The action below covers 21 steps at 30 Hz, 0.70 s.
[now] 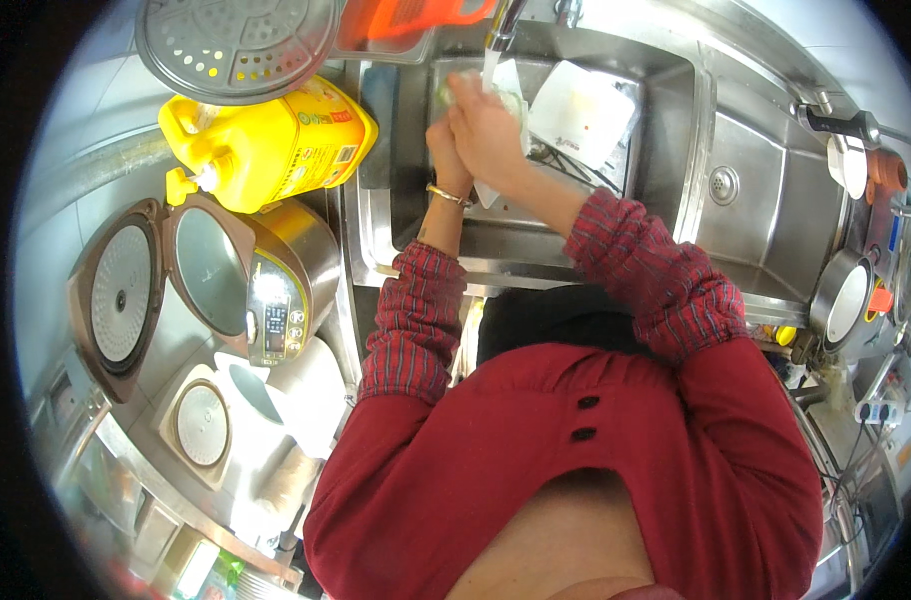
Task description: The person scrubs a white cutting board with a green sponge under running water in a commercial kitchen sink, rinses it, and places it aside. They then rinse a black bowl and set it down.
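My left hand (442,142), with a bangle at its wrist, is inside the left basin (665,97) of a steel sink. Over it lies my right hand (489,135), hiding most of its fingers. Between them they hold a pale green and white item (511,103), blurred and largely covered, so its kind is unclear. A stream of water (491,69) falls from the faucet (505,26) onto it. Just right of my hands, a white square dish (581,114) rests tilted in the basin, with dark chopsticks or similar thin sticks (575,166) under its near edge.
A yellow detergent jug (275,146) lies left of the sink, below a perforated steamer plate (238,45). Nearer stand an open rice cooker (298,247) and a smaller open white cooker (275,397). An orange basket (418,15) sits behind. At right is a second basin (740,157).
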{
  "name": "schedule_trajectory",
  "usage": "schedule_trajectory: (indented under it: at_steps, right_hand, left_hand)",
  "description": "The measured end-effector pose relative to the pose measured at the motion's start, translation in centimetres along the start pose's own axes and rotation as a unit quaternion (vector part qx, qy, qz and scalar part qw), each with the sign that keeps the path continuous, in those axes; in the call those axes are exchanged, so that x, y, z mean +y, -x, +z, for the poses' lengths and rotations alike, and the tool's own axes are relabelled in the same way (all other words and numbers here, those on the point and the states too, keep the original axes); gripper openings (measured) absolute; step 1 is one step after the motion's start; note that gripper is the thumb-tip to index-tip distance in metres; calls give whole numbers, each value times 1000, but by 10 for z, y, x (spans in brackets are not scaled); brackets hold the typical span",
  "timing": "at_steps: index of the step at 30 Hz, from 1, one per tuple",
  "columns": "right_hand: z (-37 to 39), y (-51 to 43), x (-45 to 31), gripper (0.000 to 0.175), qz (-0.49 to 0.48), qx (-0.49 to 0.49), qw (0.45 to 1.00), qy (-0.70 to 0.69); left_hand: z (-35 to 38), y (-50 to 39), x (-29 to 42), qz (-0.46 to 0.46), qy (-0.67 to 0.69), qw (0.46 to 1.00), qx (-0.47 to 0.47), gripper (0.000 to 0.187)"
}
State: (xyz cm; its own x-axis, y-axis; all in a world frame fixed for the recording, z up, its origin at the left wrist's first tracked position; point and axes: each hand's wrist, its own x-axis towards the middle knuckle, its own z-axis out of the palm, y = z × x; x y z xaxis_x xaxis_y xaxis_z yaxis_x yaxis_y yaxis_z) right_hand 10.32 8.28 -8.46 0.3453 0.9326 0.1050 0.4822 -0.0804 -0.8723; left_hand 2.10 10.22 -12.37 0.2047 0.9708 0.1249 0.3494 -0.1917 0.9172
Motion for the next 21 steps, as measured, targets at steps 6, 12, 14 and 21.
schedule_trajectory:
  at_steps: [6, 12, 14, 21]
  right_hand:
    - [-15, -56, 44, 33, 74, -80, 994, -30]
    - [-38, -67, 100, 41, 170, -50, 967, -182]
    - [-41, -47, 107, 41, 118, -36, 966, -228]
    - [-59, 18, 109, 42, 52, -16, 979, -196]
  left_hand:
    - [-17, 6, 31, -104, 179, 977, -41, 15]
    - [-34, 6, 46, -192, 326, 926, 1, 16]
    - [-35, 6, 42, -223, 365, 904, 23, 17]
    - [-30, 11, 14, -284, 452, 841, 88, 25]
